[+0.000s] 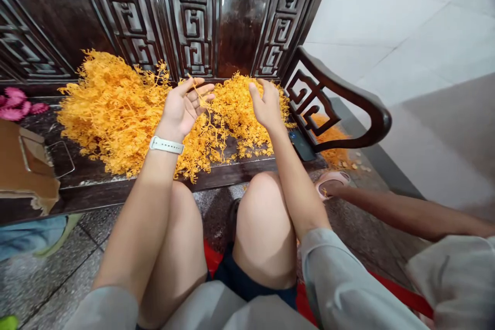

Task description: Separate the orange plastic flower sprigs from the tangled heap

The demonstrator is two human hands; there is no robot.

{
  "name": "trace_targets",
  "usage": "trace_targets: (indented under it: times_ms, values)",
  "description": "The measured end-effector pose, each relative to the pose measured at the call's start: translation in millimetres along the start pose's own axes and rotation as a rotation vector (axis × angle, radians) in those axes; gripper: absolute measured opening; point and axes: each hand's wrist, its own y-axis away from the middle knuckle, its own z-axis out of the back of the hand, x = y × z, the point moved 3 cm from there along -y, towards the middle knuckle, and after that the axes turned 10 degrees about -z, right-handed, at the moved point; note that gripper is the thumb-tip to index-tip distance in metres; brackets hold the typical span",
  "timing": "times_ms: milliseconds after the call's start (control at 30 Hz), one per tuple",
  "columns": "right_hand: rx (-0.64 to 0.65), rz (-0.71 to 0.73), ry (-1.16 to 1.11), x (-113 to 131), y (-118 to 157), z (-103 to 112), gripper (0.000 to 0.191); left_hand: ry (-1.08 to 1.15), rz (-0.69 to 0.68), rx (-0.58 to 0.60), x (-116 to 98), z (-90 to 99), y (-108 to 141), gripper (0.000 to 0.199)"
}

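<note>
My left hand (184,105), palm turned up and a pale watch band (167,145) on its wrist, pinches a thin yellow artificial flower sprig (201,97) between thumb and fingers. The sprig's stems hang toward the bench seat. Under and left of that hand spreads a large heap of yellow sprigs (116,113). My right hand (267,104) is over a smaller yellow heap (235,108), thumb apart from the fingers. Nothing shows in it, though its far fingertips are partly hidden.
A dark carved wooden bench (216,178) has a high lattice back and a curved armrest (348,87). A dark phone-like object (303,145) lies by the armrest. At left are a torn cardboard box (23,165) and pink flowers (17,103). Another person's leg (406,214) extends at right.
</note>
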Motion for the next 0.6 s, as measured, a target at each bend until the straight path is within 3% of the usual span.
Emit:
trace_targets:
  times_ms: [67,200,267,333,467,600]
  values:
    - [0.124,0.015,-0.185,20,8,-8,0.078,-0.002,0.005,0.061,2,-11.2,3,0.023]
    - [0.67,-0.04,-0.533,56,35,-35,0.071,-0.016,-0.066,0.101,1,-27.2,4,0.028]
    - [0.836,-0.031,-0.607,68,46,-45,0.066,-0.041,-0.109,0.095,0,-29.7,1,0.032]
    - [0.851,-0.006,-0.633,75,50,-48,0.062,-0.067,-0.155,0.084,-1,-27.6,-4,0.036]
    - [0.672,0.005,-0.603,77,46,-44,0.058,-0.142,-0.289,-0.033,-1,-12.0,-10,0.034]
    - [0.509,0.033,-0.58,77,42,-40,0.053,-0.218,-0.229,-0.044,8,-8.2,-6,0.038]
